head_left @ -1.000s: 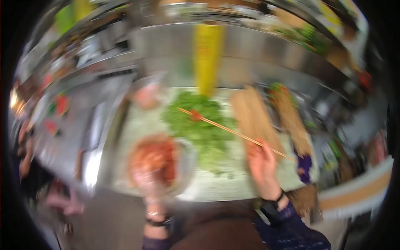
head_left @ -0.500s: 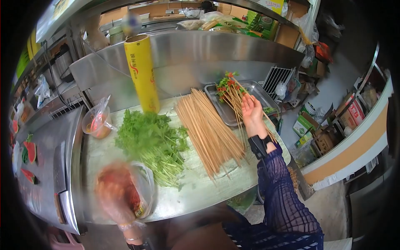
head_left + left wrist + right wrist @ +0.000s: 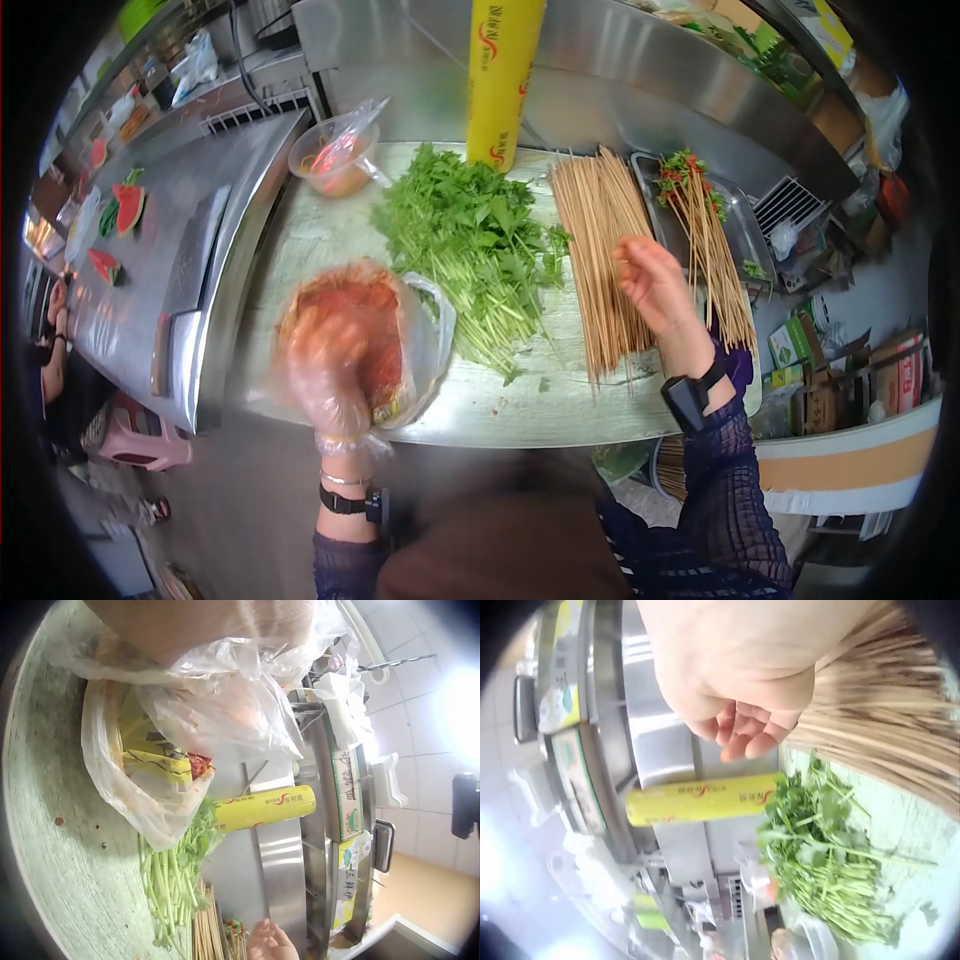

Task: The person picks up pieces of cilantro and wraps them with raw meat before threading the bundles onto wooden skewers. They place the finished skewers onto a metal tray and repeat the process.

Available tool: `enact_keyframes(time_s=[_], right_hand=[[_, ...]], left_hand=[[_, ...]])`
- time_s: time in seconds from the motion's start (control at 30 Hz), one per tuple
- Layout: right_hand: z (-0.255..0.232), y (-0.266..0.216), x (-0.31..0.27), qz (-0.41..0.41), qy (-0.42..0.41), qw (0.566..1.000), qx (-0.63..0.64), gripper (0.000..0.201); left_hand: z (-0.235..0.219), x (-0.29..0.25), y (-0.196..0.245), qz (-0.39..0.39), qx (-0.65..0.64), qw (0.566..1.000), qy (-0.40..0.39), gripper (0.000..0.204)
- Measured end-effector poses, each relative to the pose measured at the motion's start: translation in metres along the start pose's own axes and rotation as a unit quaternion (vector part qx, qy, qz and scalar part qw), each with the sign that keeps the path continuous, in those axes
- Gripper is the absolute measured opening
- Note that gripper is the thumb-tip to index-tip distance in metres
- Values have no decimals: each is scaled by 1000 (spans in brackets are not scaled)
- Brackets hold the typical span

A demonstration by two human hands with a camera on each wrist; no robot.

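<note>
In a clear plastic glove, my left hand (image 3: 335, 370) is down on red, sauce-coated food (image 3: 345, 295) in a plastic bag (image 3: 437, 310) at the table's front left. Its fingers are blurred; I cannot tell whether they grip a piece. My bare right hand (image 3: 662, 290) hovers over the right side of a bundle of wooden skewers (image 3: 600, 250), fingers loosely curled with nothing in them. Leafy green herbs (image 3: 460, 225) with long stems lie between bag and bundle. Beyond the right hand, several filled skewers (image 3: 705, 230) with red and green tips rest over a metal tray (image 3: 745, 235).
A tall yellow roll (image 3: 498, 80) stands at the back of the pale green table (image 3: 470, 415). A clear tub (image 3: 335, 165) with a bag on it sits at the back left. Left of the table is a steel counter (image 3: 160, 270) with watermelon slices (image 3: 129, 208).
My right hand held a skewer with a red piece, then reached the tray and released it among the others. Empty now, it is back over the skewer bundle. My left hand stays at the bag.
</note>
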State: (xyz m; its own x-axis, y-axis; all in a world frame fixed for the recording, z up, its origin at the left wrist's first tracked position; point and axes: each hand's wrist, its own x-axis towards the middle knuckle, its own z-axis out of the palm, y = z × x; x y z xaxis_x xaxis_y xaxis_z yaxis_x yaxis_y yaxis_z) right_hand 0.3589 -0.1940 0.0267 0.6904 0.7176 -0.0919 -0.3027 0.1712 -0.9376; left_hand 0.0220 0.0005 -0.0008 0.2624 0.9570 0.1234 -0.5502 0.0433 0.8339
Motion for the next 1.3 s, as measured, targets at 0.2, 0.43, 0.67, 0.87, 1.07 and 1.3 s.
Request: enact_keyframes(time_s=[0.2,0.43,0.67,0.87,1.07,1.3], right_hand=[[70,30,4,-74,-116,888,-439,16],[68,62,20,-44,-134,864,-483,15],[70,20,5,68,-140,978,-141,16],[73,25,4,35,-131,987,-85,21],[93,15,-11,19,-154,980,-121,15],[124,-7,-35,22,-269,943,-195,14]], left_hand=[[8,0,5,-1,-8,1000,22,43],[10,0,8,-2,-32,999,12,41],[13,-1,11,-10,-29,999,23,37],[10,0,8,0,-44,999,2,33],[10,0,7,0,-37,999,-2,32],[10,-3,6,-4,81,996,-24,26]])
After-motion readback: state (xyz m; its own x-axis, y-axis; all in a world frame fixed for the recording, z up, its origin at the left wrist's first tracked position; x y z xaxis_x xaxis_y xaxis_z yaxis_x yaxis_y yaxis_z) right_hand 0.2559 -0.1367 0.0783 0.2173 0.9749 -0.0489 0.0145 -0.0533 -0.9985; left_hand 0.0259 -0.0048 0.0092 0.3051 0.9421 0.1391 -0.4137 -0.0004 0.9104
